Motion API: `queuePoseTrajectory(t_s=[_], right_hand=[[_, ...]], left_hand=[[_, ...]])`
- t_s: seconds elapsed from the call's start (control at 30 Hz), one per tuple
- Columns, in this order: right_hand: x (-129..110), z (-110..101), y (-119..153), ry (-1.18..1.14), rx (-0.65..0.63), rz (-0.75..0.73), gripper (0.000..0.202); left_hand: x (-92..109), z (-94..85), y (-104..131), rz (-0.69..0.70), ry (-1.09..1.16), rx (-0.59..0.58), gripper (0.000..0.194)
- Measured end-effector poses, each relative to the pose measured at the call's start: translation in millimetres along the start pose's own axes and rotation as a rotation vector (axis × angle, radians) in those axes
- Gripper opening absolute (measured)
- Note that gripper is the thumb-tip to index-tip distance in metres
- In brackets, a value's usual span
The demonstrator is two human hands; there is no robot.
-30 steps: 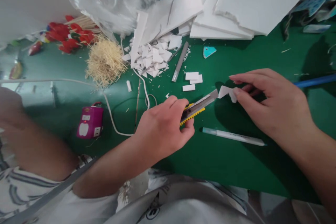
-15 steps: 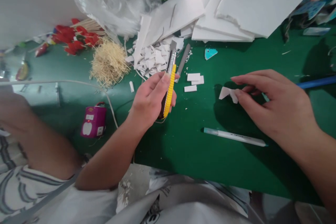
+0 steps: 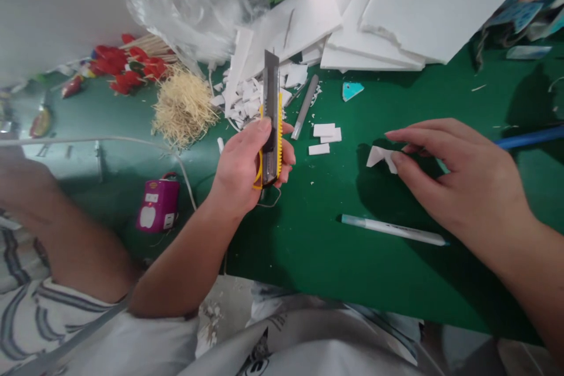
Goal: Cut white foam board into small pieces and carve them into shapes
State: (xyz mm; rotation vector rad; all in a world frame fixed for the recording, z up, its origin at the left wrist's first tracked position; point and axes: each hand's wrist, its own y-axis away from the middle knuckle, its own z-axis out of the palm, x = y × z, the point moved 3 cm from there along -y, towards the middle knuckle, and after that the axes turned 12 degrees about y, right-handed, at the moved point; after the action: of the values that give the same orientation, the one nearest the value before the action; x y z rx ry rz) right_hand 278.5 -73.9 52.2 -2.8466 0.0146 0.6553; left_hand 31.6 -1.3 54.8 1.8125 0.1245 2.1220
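Observation:
My left hand (image 3: 242, 167) is closed round a yellow and black utility knife (image 3: 272, 129), its blade pointing up and away from me. Between the thumb and fingers of my right hand (image 3: 458, 170) is a small notched white foam piece (image 3: 376, 156), held over the green table (image 3: 299, 247). A few little white foam blocks (image 3: 325, 130) lie between my hands. Just beyond the knife rests a slim grey craft knife (image 3: 305, 107). A white marker with teal ends (image 3: 394, 230) lies below my right hand, and a turquoise scrap (image 3: 352, 91) sits farther back.
Behind my left hand are white foam scraps (image 3: 249, 100) and a nest of straw shavings (image 3: 183, 106). Large foam sheets (image 3: 409, 12) stack at the back. A purple power adapter (image 3: 157, 205) with a cable stands at left, near another person's arm (image 3: 79, 235).
The utility knife has turned in my left hand, so its flat side and blade now face me and lean slightly left. My right hand keeps its pinch almost unmoved.

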Motion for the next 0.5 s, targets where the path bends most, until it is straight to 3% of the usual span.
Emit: queuePoseTrajectory(t_s=[0.27,0.4,0.5], right_hand=[[2.4,2.5,1.3,0.008,-0.013,-0.013,0.021],[2.1,3.6,3.6,0.129,-0.005,-0.091,0.029],[0.6,3.7,9.3,0.241,-0.013,-0.146,0.038]], left_hand=[[10.5,-2.4,4.2,0.042,-0.004,0.036,0.039],[15.1,-7.4,6.4,0.001,-0.094,0.023,0.087],[20.0,-13.9,9.5,0.038,-0.268,0.023,0.104]])
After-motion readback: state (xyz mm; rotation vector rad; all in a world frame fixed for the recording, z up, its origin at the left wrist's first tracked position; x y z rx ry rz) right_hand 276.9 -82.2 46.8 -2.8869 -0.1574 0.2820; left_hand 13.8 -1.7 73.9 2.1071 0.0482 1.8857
